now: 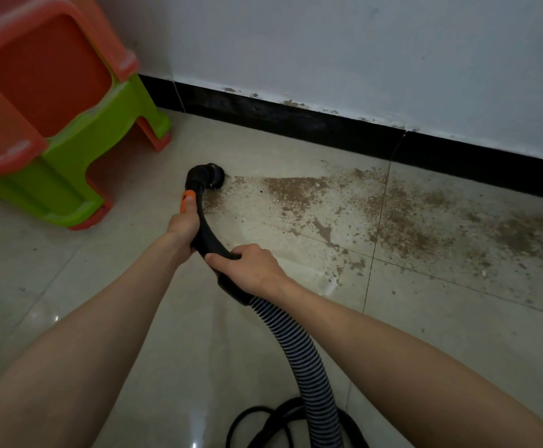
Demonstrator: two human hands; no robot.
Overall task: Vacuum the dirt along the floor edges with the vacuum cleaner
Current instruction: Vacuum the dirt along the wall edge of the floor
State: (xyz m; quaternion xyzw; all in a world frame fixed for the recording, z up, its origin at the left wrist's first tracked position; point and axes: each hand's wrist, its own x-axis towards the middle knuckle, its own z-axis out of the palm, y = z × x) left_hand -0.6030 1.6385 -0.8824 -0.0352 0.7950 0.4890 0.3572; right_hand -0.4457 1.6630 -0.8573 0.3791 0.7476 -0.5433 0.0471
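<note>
A: What sits at the far left?

B: Stacked plastic stools (47,101), orange over green, on the tiled floor (69,286) near the wall's black skirting (296,121).

A: And the vacuum?

B: Only its working end shows. The left hand (183,229) wraps the curved black handle (204,227), thumb on the orange slider (187,200). The nozzle (213,176) rests on the floor at the left edge of the dirt (393,215).

A: The other hand?

B: The right hand (250,270) has its grip closed round the handle's lower end, just above the ribbed hose (302,357). A black cord (263,421) lies coiled below.

A: How will it handle?

B: I'd judge the handle stiff and light, good for steering. The hose looks flexible and may drag, so holding the rigid part suits. The dirt spreads rightward along the skirting, mostly untouched.
</note>
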